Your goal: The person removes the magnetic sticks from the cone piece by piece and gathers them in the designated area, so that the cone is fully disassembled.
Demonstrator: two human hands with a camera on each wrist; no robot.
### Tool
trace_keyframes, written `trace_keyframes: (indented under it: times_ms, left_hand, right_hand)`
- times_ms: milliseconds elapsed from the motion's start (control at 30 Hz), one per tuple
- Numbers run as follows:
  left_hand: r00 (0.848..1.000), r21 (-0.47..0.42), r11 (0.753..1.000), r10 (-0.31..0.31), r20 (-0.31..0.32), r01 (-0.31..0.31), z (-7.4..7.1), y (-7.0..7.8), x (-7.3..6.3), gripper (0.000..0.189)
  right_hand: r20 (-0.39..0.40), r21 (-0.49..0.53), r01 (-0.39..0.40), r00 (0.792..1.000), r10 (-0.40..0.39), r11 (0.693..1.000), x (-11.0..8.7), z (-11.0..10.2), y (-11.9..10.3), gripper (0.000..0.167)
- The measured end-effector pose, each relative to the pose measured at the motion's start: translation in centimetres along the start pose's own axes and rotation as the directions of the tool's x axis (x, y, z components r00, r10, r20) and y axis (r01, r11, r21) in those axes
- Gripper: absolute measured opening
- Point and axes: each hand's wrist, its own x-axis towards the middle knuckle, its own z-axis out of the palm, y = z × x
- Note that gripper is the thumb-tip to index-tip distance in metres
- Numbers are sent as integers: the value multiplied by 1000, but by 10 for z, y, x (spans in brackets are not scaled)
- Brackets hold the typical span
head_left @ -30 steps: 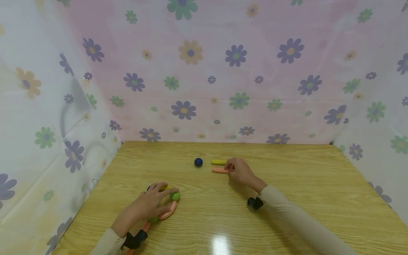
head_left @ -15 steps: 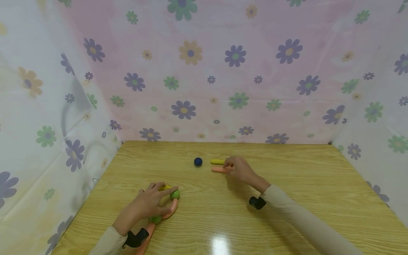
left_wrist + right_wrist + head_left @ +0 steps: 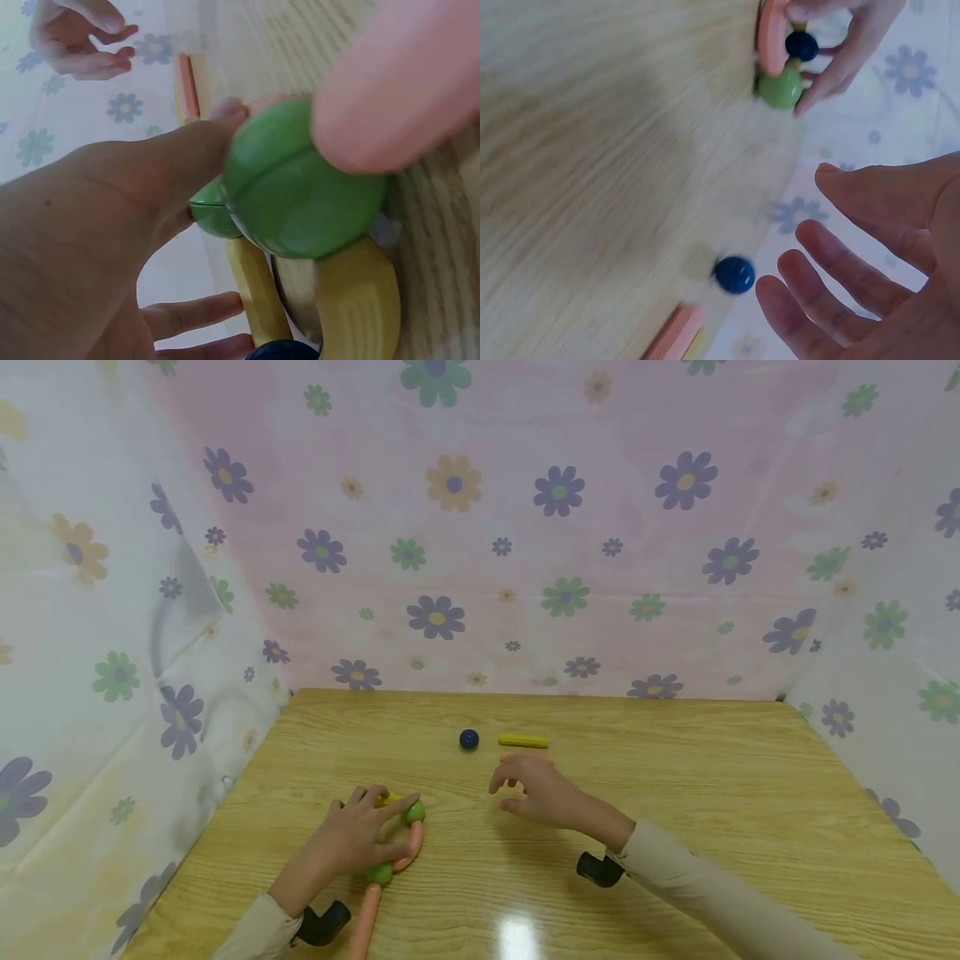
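My left hand holds a ball-and-stick toy on the table, thumb by a curved pink stick and forefinger at a green ball. A second green ball joins the curve's lower end, and a straight pink stick runs from there towards me. Yellow sticks and a dark blue ball lie under the fingers, partly hidden. My right hand hovers with loosely bent fingers and nothing in them. It partly covers a loose pink stick.
Further back on the wooden table are a loose dark blue ball and a yellow stick. Flower-patterned sheets stand behind the table and at both sides.
My right hand has let go of the loose pink stick and moved left and towards me. Under my left hand the toy has turned, and its straight pink stick has swung right.
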Motion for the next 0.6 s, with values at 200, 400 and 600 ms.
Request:
trace_keyframes:
  times_ms: [200,400,600]
  left_hand:
    - [999,45,998,-40,-34,42,3,3,2,69]
    - [995,64,995,-73,-61,77,3,6,3,70]
    - [990,-8,994,-106,-88,106,5,8,2,70]
  right_hand:
    - [85,25,37,996,-39,999,-1,13,-27,13]
    - [157,51,39,987,-46,998,-1,31,-50,15]
    - [188,77,78,978,-91,994,-1,54,-68,16]
